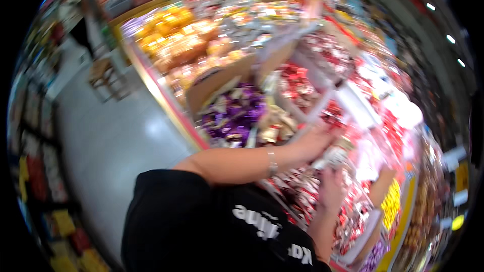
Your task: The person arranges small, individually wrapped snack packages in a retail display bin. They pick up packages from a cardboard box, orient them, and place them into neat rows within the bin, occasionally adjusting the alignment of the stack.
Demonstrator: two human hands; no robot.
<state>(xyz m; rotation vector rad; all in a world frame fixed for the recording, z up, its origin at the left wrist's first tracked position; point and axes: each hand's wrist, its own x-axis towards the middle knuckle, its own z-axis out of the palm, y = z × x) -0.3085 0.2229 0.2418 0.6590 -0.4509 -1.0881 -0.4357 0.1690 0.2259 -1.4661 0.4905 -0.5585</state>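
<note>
Both my hands reach over a display of wrapped sweets, and the picture is blurred by motion. My left hand (325, 138), with a band on the wrist, stretches in from the left beside some red-wrapped sweets (332, 113). From below comes my right hand (332, 183), its fingertips at a whitish wrapped item (334, 155) that it seems to grip. That item lies between the two hands; whether my left fingers touch it is too blurred to tell. Red-and-white wrapped sweets (298, 185) fill the bin beneath my right forearm.
A cardboard box (223, 73) stands around purple-wrapped sweets (234, 115). Yellow and orange packs (166, 26) lie farther back. White dividers (357, 105) separate the bins. A wooden stool (102, 73) stands on the grey floor (147, 132), near a person (75, 19). Shelves (38, 151) line the left.
</note>
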